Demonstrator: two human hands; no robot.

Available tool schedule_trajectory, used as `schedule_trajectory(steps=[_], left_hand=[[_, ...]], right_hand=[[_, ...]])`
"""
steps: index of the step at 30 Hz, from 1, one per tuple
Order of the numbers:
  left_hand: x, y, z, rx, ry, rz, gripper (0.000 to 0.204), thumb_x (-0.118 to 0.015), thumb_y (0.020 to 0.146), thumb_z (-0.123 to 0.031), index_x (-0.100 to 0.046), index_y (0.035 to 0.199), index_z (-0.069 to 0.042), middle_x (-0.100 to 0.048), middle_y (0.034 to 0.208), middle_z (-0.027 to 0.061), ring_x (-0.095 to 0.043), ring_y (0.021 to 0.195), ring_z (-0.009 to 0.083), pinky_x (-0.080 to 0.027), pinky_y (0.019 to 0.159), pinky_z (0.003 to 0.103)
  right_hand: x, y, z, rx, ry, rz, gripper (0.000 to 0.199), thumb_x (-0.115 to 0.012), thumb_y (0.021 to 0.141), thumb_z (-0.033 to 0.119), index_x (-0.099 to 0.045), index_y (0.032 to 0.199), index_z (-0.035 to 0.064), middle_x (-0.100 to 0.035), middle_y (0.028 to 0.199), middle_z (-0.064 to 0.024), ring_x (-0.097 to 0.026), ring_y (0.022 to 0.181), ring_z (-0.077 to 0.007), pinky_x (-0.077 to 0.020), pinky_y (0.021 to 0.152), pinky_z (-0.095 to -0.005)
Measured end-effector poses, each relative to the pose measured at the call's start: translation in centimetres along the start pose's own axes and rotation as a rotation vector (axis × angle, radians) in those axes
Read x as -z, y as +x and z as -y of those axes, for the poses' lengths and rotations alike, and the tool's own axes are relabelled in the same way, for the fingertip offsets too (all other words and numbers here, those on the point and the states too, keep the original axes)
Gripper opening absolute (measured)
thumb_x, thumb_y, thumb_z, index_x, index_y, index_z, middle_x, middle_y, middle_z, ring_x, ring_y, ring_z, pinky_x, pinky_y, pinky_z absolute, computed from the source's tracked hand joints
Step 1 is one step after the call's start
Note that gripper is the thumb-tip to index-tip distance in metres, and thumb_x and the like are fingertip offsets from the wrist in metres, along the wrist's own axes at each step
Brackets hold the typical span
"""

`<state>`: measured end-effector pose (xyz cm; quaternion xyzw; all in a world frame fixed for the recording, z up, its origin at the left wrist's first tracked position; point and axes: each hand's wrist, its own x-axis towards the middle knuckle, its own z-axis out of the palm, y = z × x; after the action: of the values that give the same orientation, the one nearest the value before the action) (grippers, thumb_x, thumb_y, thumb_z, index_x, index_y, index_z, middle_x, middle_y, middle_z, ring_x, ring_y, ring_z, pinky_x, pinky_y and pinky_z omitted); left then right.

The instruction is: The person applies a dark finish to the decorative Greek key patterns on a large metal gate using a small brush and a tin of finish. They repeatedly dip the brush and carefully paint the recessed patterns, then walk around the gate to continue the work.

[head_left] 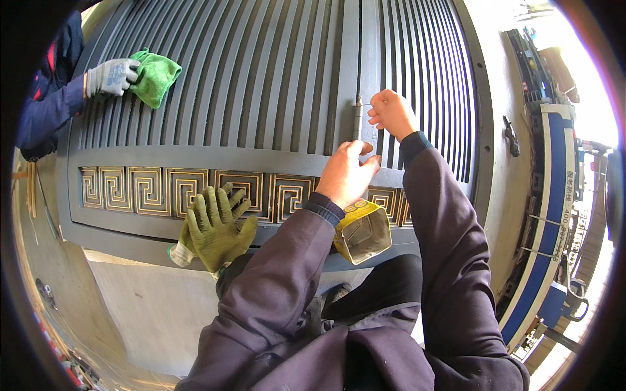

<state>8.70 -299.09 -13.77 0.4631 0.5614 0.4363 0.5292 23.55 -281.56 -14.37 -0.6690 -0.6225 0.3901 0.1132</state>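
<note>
My right hand [394, 114] is closed in a pinch beside the upper end of a narrow hinge barrel [358, 120]. A thin, wire-like piece [367, 104] reaches from its fingertips toward the barrel; its kind is too small to make out. At the barrel's lower end rests my left hand [347, 173], fingers loosely bent and apart, with no held thing visible. Both work over a dark grey slatted metal door panel [251, 150]. Just below my left wrist stands an open yellow square tin [345, 242], partly covered by the sleeve.
Olive-green work gloves [220, 228] lie on the panel's near edge, over gold-edged fretwork [153, 186]. At the far left, a co-worker's grey-gloved hand [112, 77] holds a green cloth [155, 77] on the slats. A blue-and-white beam [548, 215] runs along the right, near a black tool [511, 137].
</note>
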Motion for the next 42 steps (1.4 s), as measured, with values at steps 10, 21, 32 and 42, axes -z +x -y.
schedule_trajectory(steps=[10, 21, 32, 42], left_hand=[[0.0, 0.0, -0.3, 0.012, 0.027, 0.015, 0.038, -0.076, 0.098, -0.026, -0.072, 0.122, 0.003, -0.074, 0.118, 0.0188, -0.076, 0.102, 0.0284, -0.059, 0.091, 0.039], [0.0, -0.1, -0.4, -0.016, 0.037, 0.010, 0.036, -0.076, 0.099, -0.024, -0.071, 0.122, 0.002, -0.074, 0.117, 0.0196, -0.076, 0.100, 0.0285, -0.059, 0.091, 0.039], [0.0, -0.2, -0.5, -0.052, 0.019, 0.003, 0.035, -0.076, 0.099, -0.025, -0.071, 0.121, 0.001, -0.075, 0.115, 0.0190, -0.076, 0.100, 0.0280, -0.060, 0.091, 0.039], [-0.1, -0.1, -0.4, -0.057, 0.016, 0.014, 0.033, -0.076, 0.099, -0.023, -0.072, 0.120, 0.002, -0.075, 0.112, 0.0178, -0.076, 0.096, 0.0260, -0.059, 0.088, 0.038]], right_hand=[[0.9, -0.2, -1.5, 0.073, 0.162, 0.170, 0.041, -0.064, 0.107, 0.018, -0.061, 0.136, -0.0106, -0.076, 0.117, -0.0179, -0.078, 0.104, -0.0232, -0.0650, 0.089, -0.0335], [-0.4, -0.1, -1.3, -0.022, 0.236, 0.019, 0.030, -0.058, 0.108, 0.021, -0.071, 0.122, -0.0019, -0.074, 0.095, -0.0099, -0.073, 0.077, -0.0167, -0.0594, 0.068, -0.0300], [-0.9, -0.4, -2.3, -0.105, 0.532, 0.009, 0.031, -0.064, 0.110, 0.023, -0.064, 0.127, -0.0032, -0.075, 0.104, -0.0131, -0.077, 0.089, -0.0197, -0.0633, 0.076, -0.0309], [-1.5, 1.0, -3.2, 0.009, 0.093, -0.176, 0.025, -0.072, 0.102, 0.025, -0.073, 0.111, 0.0013, -0.074, 0.086, -0.0077, -0.070, 0.069, -0.0131, -0.0561, 0.061, -0.0290]])
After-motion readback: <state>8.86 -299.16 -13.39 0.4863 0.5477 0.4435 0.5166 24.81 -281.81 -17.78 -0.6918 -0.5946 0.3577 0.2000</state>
